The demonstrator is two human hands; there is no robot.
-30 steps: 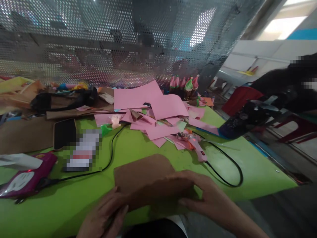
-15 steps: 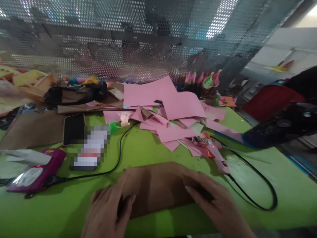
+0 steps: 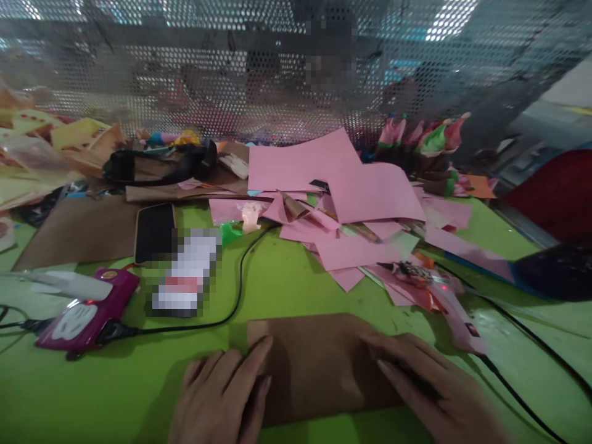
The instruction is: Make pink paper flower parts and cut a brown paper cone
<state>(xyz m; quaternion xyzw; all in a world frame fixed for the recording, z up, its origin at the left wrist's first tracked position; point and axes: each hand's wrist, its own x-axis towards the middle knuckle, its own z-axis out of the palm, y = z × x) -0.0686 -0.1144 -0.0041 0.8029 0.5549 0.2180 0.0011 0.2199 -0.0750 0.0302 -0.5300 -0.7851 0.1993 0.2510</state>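
Observation:
A sheet of brown paper (image 3: 319, 370), folded or slightly curved, lies in front of me on the green tabletop. My left hand (image 3: 222, 394) grips its left edge between thumb and index finger, the other fingers bent. At its right end, my right hand (image 3: 430, 382) pinches the paper between thumb and fingers. The paper's right edge is partly hidden behind that hand. To the right of the paper rests a pink glue gun (image 3: 453, 308) with its red light on and its nozzle pointing left.
A purple power strip (image 3: 87, 314) with plugs and a black cable is on the left. Behind it lie a dark phone (image 3: 155, 233), a blurred-out screen (image 3: 185, 274) and more brown paper (image 3: 83, 234). Pink paper (image 3: 374, 191) and scraps are piled before a perforated metal panel (image 3: 277, 74).
My view has turned left, so the table things appear further right. Both hands keep hold of the brown paper, which lies flatter and shows more of its upper left corner.

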